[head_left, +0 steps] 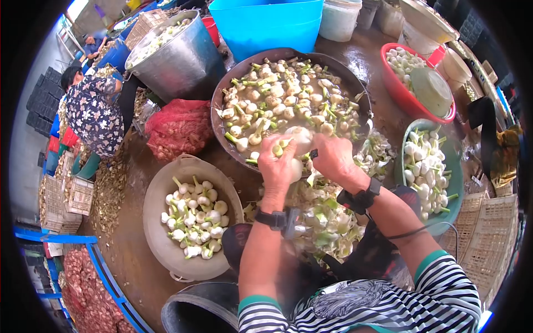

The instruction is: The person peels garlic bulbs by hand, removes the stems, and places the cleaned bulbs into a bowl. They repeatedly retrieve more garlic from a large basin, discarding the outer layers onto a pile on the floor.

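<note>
My left hand [276, 161] is closed around garlic bulbs, with cut green stems [281, 146] poking up between its fingers. A pale bulb [300, 136] shows blurred between my two hands. My right hand [333, 158] is closed close beside it, with a small black thing [314, 154] at its fingers; what it grips is hidden. Both hands are over the near rim of a wide dark pan [220, 125] holding murky water and many garlic bulbs with stems [277, 91]. Under my forearms lies a heap of peeled-off skins and leaves [327, 219].
Left stands a grey basin [158, 238] of white bulbs; right, a green basin [456, 183] and a red basin [388, 55] of bulbs. A red net sack [180, 129], metal pot [175, 58] and blue tub [266, 25] stand behind. Another person [97, 114] bends at the left.
</note>
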Action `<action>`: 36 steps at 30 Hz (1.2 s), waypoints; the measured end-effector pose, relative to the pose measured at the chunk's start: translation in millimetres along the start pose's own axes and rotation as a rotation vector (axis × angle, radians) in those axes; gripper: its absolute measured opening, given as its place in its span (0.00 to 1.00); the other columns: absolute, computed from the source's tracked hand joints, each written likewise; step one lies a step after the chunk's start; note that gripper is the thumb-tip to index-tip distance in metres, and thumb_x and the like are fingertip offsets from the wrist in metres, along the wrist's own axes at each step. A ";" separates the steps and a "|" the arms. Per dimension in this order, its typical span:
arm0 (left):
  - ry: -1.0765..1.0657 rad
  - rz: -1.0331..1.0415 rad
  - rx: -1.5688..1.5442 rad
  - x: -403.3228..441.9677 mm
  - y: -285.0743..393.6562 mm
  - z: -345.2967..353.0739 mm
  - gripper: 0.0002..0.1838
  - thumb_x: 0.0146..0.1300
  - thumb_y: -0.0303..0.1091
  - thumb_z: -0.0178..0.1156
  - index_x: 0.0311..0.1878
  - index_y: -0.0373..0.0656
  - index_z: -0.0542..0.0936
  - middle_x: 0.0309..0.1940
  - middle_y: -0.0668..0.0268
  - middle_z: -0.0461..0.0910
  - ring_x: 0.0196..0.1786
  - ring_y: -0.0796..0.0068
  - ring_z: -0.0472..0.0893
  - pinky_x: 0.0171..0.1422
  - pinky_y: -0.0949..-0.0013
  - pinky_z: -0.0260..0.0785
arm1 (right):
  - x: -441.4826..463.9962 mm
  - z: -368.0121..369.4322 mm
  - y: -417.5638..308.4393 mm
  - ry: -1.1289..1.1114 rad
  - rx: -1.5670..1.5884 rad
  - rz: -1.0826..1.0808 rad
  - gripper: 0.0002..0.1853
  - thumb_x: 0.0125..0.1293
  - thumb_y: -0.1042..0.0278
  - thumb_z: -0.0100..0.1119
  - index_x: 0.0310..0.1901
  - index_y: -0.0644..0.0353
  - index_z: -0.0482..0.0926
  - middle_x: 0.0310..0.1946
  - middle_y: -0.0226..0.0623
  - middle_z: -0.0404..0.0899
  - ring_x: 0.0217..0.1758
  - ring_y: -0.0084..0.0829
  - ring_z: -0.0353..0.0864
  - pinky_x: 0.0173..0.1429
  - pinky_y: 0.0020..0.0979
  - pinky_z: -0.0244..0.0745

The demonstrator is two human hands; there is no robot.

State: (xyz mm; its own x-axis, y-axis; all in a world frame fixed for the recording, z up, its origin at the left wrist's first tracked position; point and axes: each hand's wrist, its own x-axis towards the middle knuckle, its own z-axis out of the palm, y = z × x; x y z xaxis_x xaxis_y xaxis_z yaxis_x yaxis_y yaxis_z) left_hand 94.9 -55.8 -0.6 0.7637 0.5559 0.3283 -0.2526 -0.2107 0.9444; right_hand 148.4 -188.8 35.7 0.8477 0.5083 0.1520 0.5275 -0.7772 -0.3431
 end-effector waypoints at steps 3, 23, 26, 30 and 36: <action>-0.228 -0.130 -0.334 2.9 9.3 -12.9 0.06 0.55 0.24 0.64 0.37 0.39 0.81 0.40 0.67 0.77 0.42 0.77 0.76 0.46 0.73 0.70 | 8.0 -12.1 23.3 -0.033 0.050 0.127 0.09 0.46 0.71 0.56 0.32 0.61 0.75 0.26 0.49 0.79 0.34 0.49 0.80 0.37 0.46 0.72; -0.129 -0.190 -0.751 -7.8 24.2 -24.9 0.20 0.57 0.22 0.59 0.54 0.32 0.71 0.48 0.55 0.75 0.47 0.62 0.79 0.55 0.57 0.75 | -17.1 -5.4 -4.4 -0.485 1.469 -0.189 0.54 0.38 0.16 0.55 0.55 0.58 0.70 0.47 0.30 0.74 0.50 0.22 0.71 0.53 0.27 0.70; -0.215 -0.293 -1.176 -6.8 18.9 -25.2 0.19 0.59 0.26 0.56 0.54 0.33 0.72 0.47 0.55 0.76 0.48 0.56 0.79 0.52 0.55 0.75 | -15.0 -2.9 0.3 -0.487 1.570 -0.303 0.39 0.50 0.30 0.62 0.50 0.58 0.73 0.44 0.28 0.74 0.48 0.20 0.72 0.52 0.26 0.70; -0.246 -0.559 -1.491 -3.0 15.2 -23.0 0.22 0.62 0.39 0.51 0.54 0.34 0.72 0.48 0.53 0.76 0.53 0.49 0.75 0.52 0.48 0.74 | -18.2 -0.6 -6.1 -0.389 1.485 -0.151 0.13 0.60 0.62 0.61 0.43 0.59 0.76 0.40 0.26 0.75 0.45 0.19 0.74 0.50 0.24 0.70; -0.336 -0.683 -1.719 -1.9 3.8 -26.6 0.23 0.64 0.42 0.42 0.54 0.37 0.75 0.43 0.51 0.80 0.61 0.40 0.67 0.59 0.40 0.64 | -15.7 -7.2 -2.8 -0.417 1.468 -0.181 0.08 0.61 0.66 0.56 0.38 0.60 0.76 0.34 0.24 0.75 0.40 0.18 0.74 0.46 0.23 0.70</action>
State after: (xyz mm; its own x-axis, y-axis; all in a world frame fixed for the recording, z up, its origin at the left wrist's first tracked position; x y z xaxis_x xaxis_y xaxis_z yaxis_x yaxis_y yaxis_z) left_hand 76.6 -36.2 2.9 0.9925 -0.0202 0.1206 0.0262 0.9985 -0.0484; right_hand 134.0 -197.3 40.9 0.5727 0.8117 0.1147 -0.1125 0.2165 -0.9698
